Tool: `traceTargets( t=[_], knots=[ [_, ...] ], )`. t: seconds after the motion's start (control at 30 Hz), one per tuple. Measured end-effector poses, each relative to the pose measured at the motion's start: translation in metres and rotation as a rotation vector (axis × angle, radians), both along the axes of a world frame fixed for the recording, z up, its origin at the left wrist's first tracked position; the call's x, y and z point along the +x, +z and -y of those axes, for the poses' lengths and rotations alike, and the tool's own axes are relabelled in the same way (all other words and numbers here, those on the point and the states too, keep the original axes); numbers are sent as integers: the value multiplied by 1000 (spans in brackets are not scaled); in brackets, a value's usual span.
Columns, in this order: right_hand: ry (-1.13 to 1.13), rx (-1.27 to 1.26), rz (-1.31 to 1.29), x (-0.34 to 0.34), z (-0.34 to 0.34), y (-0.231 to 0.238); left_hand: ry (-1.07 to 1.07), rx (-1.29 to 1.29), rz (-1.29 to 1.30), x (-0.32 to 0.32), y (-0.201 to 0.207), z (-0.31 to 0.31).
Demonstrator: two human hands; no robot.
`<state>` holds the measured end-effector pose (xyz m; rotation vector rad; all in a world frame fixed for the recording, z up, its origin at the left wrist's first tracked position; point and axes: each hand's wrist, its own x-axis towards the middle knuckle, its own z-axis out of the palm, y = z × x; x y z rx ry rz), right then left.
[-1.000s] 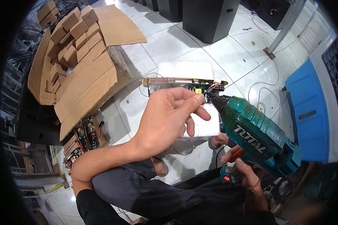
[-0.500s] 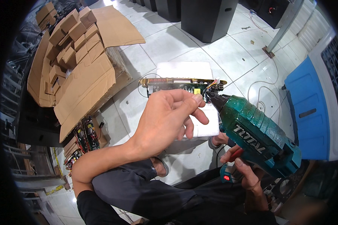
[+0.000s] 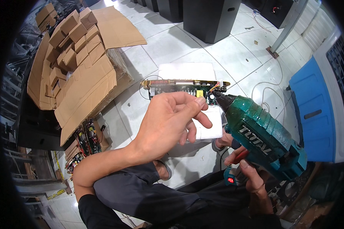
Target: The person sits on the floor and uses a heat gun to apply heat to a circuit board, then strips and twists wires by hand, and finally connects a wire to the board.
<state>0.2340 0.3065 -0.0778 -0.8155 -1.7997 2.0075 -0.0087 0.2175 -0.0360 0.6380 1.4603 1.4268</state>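
L hand [image 3: 168, 122] on circuit board [image 3: 179, 88], R hand [image 3: 248, 171] w/ drill [image 3: 263, 135]
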Motion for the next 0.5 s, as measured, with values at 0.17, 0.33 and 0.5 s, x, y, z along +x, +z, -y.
traceTargets(
  t=[0.17,0.33,0.5],
  knots=[
    [-111,126,54,-7,5,4,-3,5,7,0,-1,0],
    [-52,22,-30,0,2,-2,-6,10,7,0,-1,0],
    [-19,86,66,-3,0,1,-7,2,7,1,-2,0]
  ],
)
